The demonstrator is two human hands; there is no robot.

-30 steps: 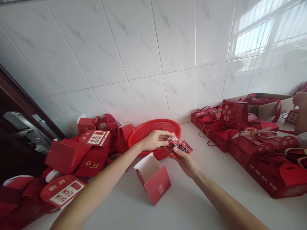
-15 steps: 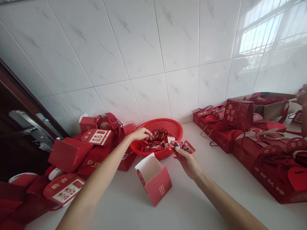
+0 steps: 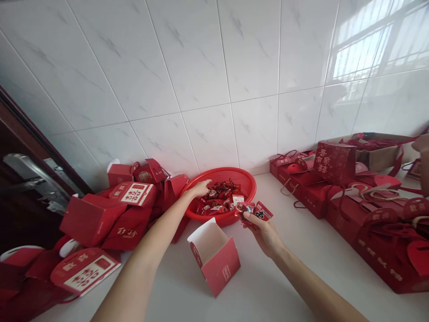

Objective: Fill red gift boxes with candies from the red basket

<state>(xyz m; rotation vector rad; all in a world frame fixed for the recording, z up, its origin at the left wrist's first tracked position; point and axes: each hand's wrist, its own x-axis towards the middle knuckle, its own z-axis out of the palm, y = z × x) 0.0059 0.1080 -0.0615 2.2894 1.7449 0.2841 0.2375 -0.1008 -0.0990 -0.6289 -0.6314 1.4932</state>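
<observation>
My left hand [image 3: 200, 189] reaches over the left rim of a red plastic basket [image 3: 248, 183]. Its fingers are stretched toward the wrapped candies [image 3: 221, 197] inside, apart as far as they show; their undersides are hidden. Beyond the basket's front right rim, my right hand [image 3: 264, 232] is closed on several red candy packets [image 3: 250, 210], the thumb pressed on top. One of them is flat with a dark character on a white and red print. Between my forearms a red paper box [image 3: 221, 268] stands on the white table [image 3: 254, 286], its white inside showing through the raised opening.
Folded red gift boxes [image 3: 97, 219] pile up at the left beside a door handle [image 3: 36, 179]. At the right stand rows of red boxes with rope handles [image 3: 362, 237]. A cardboard carton [image 3: 378, 156] with red items sits behind them, near another person's arm [image 3: 422, 152]. A tiled wall [image 3: 208, 89] closes the back.
My left hand has shifted slightly left and its fingers have changed posture over the candies. The right hand still holds its packets, almost in place. The view has moved slightly.
</observation>
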